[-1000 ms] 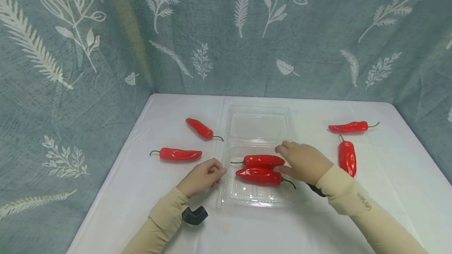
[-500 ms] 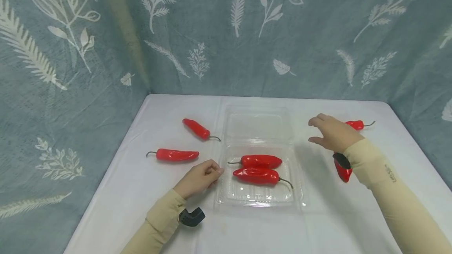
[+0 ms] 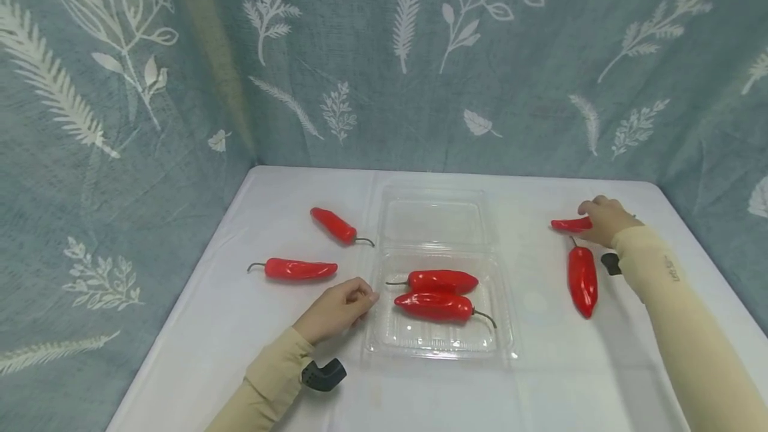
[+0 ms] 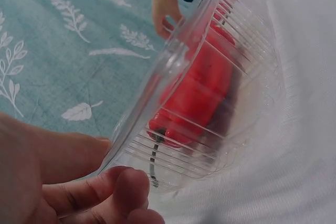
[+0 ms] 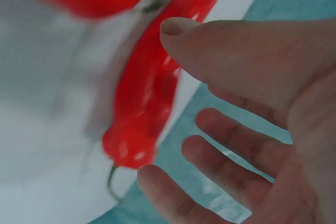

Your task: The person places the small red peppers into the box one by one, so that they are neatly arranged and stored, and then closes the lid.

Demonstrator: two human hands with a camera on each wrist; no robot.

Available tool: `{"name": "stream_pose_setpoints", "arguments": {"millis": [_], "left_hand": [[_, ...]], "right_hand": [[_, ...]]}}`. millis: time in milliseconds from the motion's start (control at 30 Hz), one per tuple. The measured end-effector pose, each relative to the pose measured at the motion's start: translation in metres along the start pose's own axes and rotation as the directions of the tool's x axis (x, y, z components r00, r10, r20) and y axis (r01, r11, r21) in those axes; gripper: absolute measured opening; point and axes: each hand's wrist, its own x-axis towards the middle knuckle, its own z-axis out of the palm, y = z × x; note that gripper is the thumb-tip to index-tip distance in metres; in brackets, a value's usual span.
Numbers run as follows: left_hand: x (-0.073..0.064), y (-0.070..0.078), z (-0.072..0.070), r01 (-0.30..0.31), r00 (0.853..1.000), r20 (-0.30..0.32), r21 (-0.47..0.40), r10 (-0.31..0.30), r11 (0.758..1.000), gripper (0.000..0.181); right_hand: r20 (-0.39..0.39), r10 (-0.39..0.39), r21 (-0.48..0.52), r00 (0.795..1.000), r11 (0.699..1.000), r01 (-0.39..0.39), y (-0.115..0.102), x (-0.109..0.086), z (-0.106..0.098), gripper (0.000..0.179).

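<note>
Red peppers [image 3: 435,307] — six in the head view — lie on the table and inside a clear container. Behind and to both sides hangs a blue-green cloth [image 3: 372,85], printed with pale leaves and sprigs. Below it spreads the white-covered table [image 3: 450,399]. Near its middle sits the clear container [image 3: 408,340], folded out, its lid [image 3: 433,219] flat on the far side and its base towards the person. Beige sleeves come in from the near edge, the right sleeve [image 3: 678,312] reaching further than the left sleeve [image 3: 270,372].

The left hand [image 3: 336,309] pinches the container's rim at its left side, thumb and curled fingers on either face of the plastic. The right hand [image 3: 605,222] is at the far right pepper [image 3: 570,225], hiding most of it in the head view; in the right wrist view the fingers are spread and unclenched, with the thumb across the pepper's body, though I cannot tell whether it touches.

Just nearer lies a second right-hand pepper [image 3: 583,282], stem pointing away. Two peppers lie side by side in the base, touching, their stems facing opposite ways. Left of the container are a slanted pepper [image 3: 334,226] and a level pepper [image 3: 300,269]. Smaller than these, a dark device [image 3: 324,376] shows at the left wrist and another dark piece [image 3: 611,263] at the right.
</note>
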Motion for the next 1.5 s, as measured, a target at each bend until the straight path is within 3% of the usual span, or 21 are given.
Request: {"name": "stream_pose_setpoints", "arguments": {"millis": [267,633,1167,1500], "left_hand": [[0.001,-0.001,0.0,-0.003,1.0,0.004,0.0,0.003,1.0,0.017],[0.003,0.003,0.001,-0.012,1.0,0.019,0.03,0.012,0.999,0.017],[0.002,0.005,0.001,0.01,1.0,0.018,0.051,-0.01,0.999,0.02],[-0.002,0.005,0.0,0.004,1.0,0.011,0.049,-0.005,0.999,0.02]], "right_hand": [[0.041,0.081,0.017,0.996,0.997,-0.081,0.031,0.013,0.002,0.058],[0.038,0.082,0.034,0.996,0.996,-0.084,0.049,0.016,0.012,0.054],[0.01,0.078,0.065,0.997,0.995,-0.079,0.042,0.012,0.014,0.056],[-0.063,-0.017,0.131,0.998,0.991,0.025,0.018,0.011,-0.001,0.056]]}}
